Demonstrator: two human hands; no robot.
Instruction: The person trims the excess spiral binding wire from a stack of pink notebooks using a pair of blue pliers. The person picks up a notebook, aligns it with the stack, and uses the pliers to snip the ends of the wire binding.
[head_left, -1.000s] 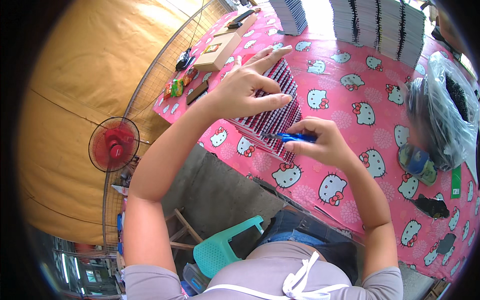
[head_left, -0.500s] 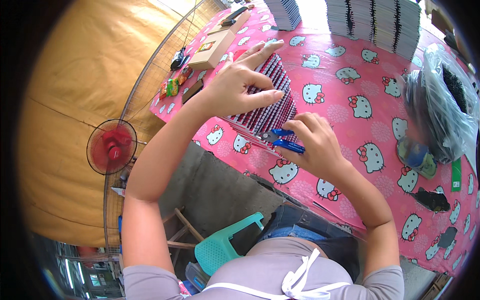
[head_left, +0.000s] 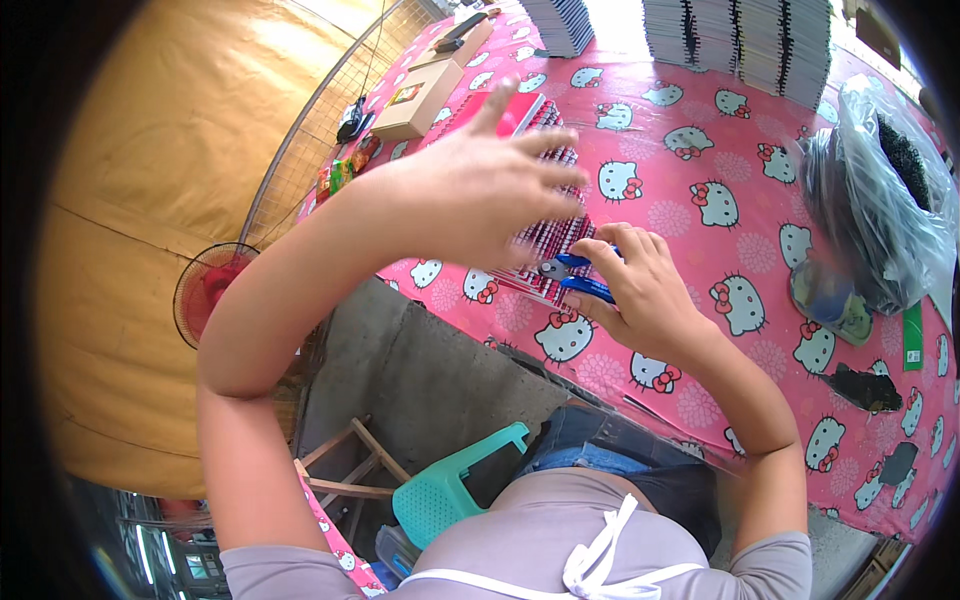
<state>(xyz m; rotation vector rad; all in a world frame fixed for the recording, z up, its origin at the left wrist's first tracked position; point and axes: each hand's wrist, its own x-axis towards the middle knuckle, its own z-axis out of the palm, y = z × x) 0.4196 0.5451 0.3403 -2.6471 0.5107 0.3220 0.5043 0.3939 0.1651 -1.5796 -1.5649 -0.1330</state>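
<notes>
A stack of red-covered spiral-bound notebooks (head_left: 521, 113) lies on the table, its rows of bound edges facing me. My left hand (head_left: 490, 190), blurred by motion, is over the stack with its fingers spread and nothing in them. It hides much of the stack's left side. In my right hand (head_left: 645, 290) is a pair of blue-handled cutting pliers (head_left: 588, 289), held between thumb and fingers with the handles apart. The grey jaws point left, at the near corner of the stack; whether they touch a wire is too small to tell.
Tall stacks of bound books (head_left: 735, 40) stand at the back, another stack (head_left: 556, 25) left of them. A plastic bag with dark coils (head_left: 880, 200) lies at the right. Cardboard boxes (head_left: 415, 100) sit at the far left. A green stool (head_left: 445, 480) stands below the pink table (head_left: 665, 215).
My left hand has swung nearer to me across the stack, its fingers now spread, uncovering the red cover at the back. My right hand with the pliers has barely moved.
</notes>
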